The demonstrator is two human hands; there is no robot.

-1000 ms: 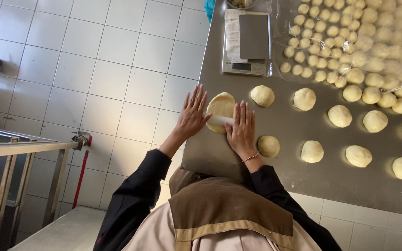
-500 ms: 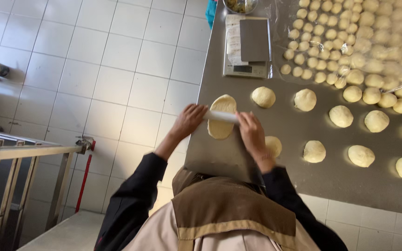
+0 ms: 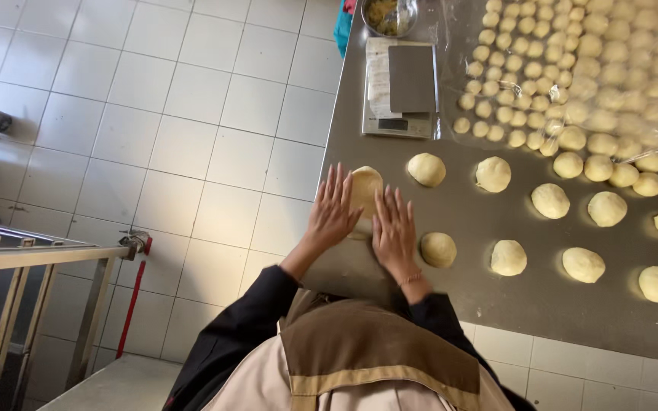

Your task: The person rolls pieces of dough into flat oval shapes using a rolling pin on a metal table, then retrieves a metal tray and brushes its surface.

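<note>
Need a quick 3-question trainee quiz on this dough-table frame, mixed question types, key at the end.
1. True or false: both hands, left hand and right hand, lie flat with fingers spread over the flattened dough piece.
2. What sits on the steel table directly beyond that piece: A) a digital scale, B) a frying pan, C) a cutting board?
3. Fill in: the many small dough balls at the far right lie under a sheet of clear ____.

Key: 1 true. 2 A, the digital scale. 3 plastic; the larger dough balls nearer the person lie uncovered.
</note>
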